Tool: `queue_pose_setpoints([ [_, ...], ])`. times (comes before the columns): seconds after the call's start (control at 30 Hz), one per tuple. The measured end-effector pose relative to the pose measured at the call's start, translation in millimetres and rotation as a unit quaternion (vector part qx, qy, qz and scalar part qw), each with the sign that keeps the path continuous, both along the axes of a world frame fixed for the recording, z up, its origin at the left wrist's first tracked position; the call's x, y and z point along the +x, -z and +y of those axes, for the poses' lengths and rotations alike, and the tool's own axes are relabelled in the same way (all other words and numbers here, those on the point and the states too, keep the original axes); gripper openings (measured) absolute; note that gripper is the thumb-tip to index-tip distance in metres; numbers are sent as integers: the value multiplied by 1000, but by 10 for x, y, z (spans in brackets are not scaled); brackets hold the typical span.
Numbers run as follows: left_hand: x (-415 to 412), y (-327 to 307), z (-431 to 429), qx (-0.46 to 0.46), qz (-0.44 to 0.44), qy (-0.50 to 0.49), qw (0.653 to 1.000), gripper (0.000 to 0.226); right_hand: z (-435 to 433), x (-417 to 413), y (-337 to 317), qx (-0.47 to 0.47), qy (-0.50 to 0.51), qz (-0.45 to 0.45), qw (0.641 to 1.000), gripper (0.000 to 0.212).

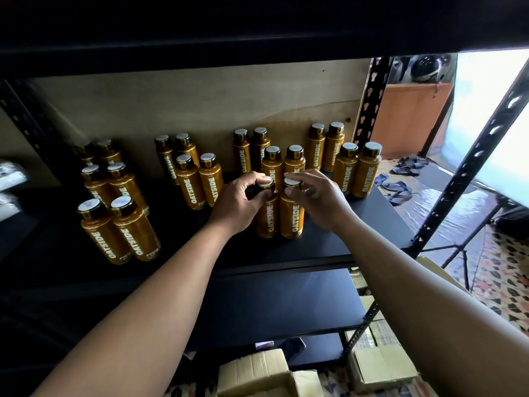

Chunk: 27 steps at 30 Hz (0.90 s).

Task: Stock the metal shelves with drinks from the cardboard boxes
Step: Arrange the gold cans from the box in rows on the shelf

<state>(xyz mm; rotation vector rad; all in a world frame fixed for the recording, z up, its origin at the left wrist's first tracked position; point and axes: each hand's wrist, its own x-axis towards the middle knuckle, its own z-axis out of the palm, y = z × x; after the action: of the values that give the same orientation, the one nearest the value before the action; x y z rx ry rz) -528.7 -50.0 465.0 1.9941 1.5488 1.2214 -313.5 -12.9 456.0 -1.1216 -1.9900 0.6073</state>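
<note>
Two amber Oatside bottles with black caps stand side by side on the black metal shelf [329, 245]. My left hand [237, 202] grips the cap and neck of the left bottle [266, 219]. My right hand [317, 196] holds the cap of the right bottle [292, 219] with thumb and fingers. Both bottles rest upright on the shelf, touching each other. Several more identical bottles stand in paired rows: at the left [120, 224], centre left [197, 181], behind my hands [283, 161] and at the right [357, 170].
An upper shelf board [257, 30] hangs low overhead. Slotted uprights [472, 161] frame the right side. A lower shelf [272, 305] lies beneath. Cardboard boxes [257, 371] [380, 359] sit on the floor below. Sandals [398, 190] and a tripod stand on the patterned floor at right.
</note>
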Motion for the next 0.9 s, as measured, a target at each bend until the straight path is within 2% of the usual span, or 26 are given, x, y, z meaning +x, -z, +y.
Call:
queue_pose_setpoints([
  [0.47,14,-48,-41,-20,-18,-1,1000,23,-37,32,-18,-14,-3,-18,1000,46],
  [0.9,206,-13,29,-8,6,4,1000,31,-16,231,24,-22,25,9,999,36],
])
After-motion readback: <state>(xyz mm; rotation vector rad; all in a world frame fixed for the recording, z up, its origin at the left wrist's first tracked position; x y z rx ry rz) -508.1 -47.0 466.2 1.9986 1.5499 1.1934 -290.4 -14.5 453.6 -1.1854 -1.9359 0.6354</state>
